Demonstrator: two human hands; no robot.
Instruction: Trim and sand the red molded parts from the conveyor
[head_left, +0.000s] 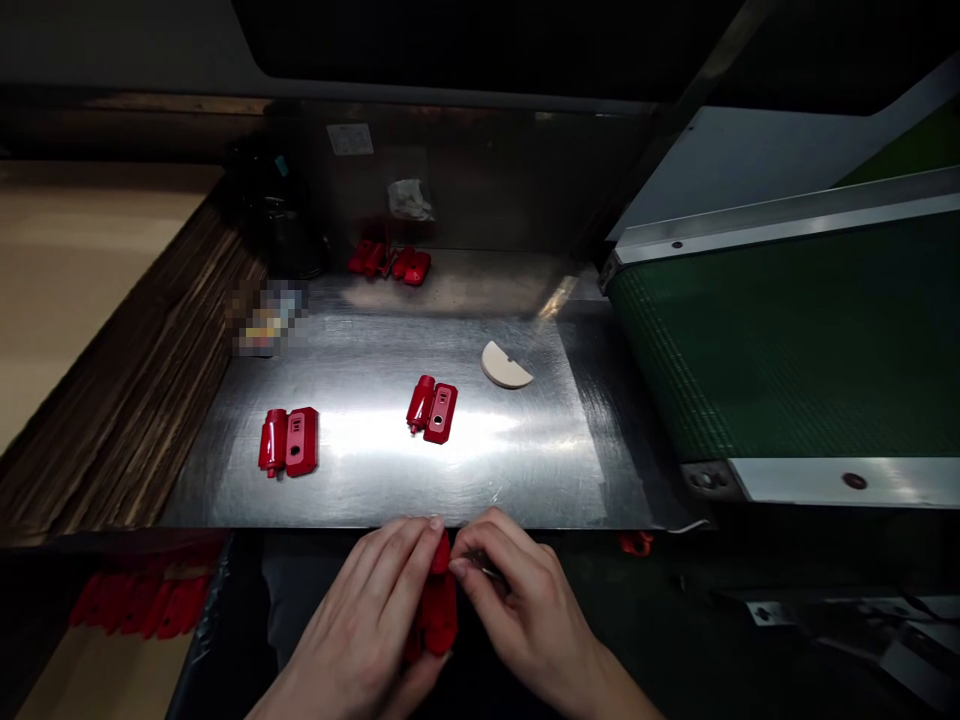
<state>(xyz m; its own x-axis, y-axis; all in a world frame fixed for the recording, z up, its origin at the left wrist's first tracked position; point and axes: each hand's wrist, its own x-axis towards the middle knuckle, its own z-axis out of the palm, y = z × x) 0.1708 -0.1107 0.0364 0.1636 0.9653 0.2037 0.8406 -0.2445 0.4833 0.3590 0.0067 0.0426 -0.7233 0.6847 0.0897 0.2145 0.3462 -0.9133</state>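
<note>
A red plastic part [439, 610] is held upright just in front of the table's near edge. My left hand [367, 600] is closed round its left side, covering much of it. On the other side, my right hand [525, 590] is pinched near the part's upper end. A thin dark thing shows inside its curled fingers, too hidden to name. Beyond the hands, a pair of red plastic parts [433, 410] lies mid-table, one rounded and one flat with a round hole. Another similar red pair [289, 442] lies to the left.
The metal table [360, 490] bears a pale half-round disc [505, 366] and more red parts [390, 262] at the back. Stacked cardboard [150, 330] borders the left. A green conveyor belt [810, 340] runs along the right. Several red pieces [142, 600] lie in a box, lower left.
</note>
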